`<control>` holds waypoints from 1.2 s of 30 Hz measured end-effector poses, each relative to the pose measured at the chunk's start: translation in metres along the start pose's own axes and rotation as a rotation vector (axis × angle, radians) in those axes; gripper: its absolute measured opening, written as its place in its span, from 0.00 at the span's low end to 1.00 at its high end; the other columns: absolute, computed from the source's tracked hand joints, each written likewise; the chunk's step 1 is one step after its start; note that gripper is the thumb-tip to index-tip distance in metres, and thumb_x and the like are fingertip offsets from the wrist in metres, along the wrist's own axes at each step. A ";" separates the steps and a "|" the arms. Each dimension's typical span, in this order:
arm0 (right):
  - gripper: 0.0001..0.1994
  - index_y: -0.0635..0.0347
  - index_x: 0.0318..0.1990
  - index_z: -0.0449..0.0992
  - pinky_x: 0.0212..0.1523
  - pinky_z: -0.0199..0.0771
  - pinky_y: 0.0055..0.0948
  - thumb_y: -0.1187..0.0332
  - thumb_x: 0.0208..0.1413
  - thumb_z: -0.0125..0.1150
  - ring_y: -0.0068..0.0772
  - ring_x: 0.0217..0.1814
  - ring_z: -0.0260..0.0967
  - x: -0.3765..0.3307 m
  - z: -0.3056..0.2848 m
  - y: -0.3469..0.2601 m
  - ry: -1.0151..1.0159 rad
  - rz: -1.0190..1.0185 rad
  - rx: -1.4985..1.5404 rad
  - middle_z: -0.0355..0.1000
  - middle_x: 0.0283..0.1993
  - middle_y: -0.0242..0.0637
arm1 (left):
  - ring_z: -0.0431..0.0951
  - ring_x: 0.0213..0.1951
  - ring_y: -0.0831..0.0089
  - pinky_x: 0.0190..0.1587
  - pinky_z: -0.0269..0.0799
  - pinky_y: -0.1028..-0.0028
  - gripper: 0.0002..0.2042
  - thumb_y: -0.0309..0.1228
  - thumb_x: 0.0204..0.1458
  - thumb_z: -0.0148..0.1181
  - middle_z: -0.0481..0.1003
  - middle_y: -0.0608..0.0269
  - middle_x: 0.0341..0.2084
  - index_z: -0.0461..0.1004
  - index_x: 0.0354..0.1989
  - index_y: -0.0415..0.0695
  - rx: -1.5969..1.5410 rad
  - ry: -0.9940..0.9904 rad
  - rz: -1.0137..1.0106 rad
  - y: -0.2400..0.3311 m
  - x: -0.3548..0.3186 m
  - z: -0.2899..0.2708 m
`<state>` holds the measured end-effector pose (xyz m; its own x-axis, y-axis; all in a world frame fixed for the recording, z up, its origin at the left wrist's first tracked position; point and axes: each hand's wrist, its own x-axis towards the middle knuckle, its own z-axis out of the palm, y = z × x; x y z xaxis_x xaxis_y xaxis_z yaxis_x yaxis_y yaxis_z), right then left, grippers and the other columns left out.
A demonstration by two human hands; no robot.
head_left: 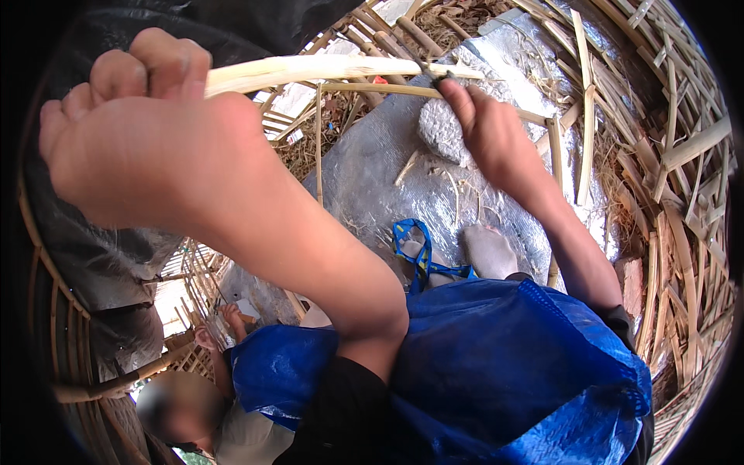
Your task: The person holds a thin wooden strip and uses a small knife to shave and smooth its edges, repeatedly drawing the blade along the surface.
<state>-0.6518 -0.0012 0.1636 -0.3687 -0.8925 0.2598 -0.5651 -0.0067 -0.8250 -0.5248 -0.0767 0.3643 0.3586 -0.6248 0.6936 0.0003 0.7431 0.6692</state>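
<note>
Raised at the upper left, my left hand [155,132] has its fingers closed around one end of a pale bamboo strip [310,71]. The strip runs nearly level to the right, bowing slightly. At its far end, my right hand [488,128] grips a knife [424,65], whose dark blade lies across the strip. The handle is mostly hidden in the fist. Just below the right hand is a rough grey stone [442,133]. A thinner bamboo strip [380,88] passes beneath the held one.
A blue tarp [511,349] covers my lap, with a blue strap [422,256] beyond it. Silvery sheeting [356,163] with shavings lies on the ground. Split bamboo [690,186] is heaped along the right. Another person [252,438] is at lower left, near bamboo slats.
</note>
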 end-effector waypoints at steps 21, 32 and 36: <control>0.24 0.67 0.33 0.65 0.22 0.66 0.52 0.50 0.68 0.47 0.64 0.21 0.70 -0.016 -0.016 -0.007 -0.109 0.083 -0.107 0.67 0.16 0.57 | 0.45 0.16 0.76 0.18 0.41 0.77 0.15 0.28 0.57 0.35 0.48 0.68 0.13 0.48 0.17 0.52 -0.128 -0.255 -0.076 0.020 0.020 -0.029; 0.24 0.70 0.37 0.68 0.25 0.65 0.54 0.51 0.70 0.43 0.68 0.25 0.69 -0.023 -0.027 -0.029 -0.300 0.046 0.098 0.67 0.19 0.62 | 0.44 0.14 0.76 0.17 0.42 0.76 0.16 0.31 0.61 0.34 0.47 0.68 0.11 0.49 0.18 0.51 -0.116 -0.278 0.020 0.006 0.038 -0.033; 0.25 0.71 0.37 0.67 0.26 0.66 0.56 0.51 0.70 0.44 0.69 0.24 0.68 -0.020 -0.019 -0.006 -0.246 0.154 0.020 0.67 0.17 0.62 | 0.44 0.14 0.76 0.17 0.42 0.75 0.16 0.29 0.59 0.35 0.48 0.68 0.11 0.48 0.16 0.52 -0.065 -0.161 -0.027 0.013 0.012 -0.019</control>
<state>-0.6553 0.0252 0.1725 -0.2580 -0.9661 0.0029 -0.5009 0.1312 -0.8555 -0.5029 -0.0705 0.3763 0.2037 -0.6713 0.7126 0.0706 0.7360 0.6732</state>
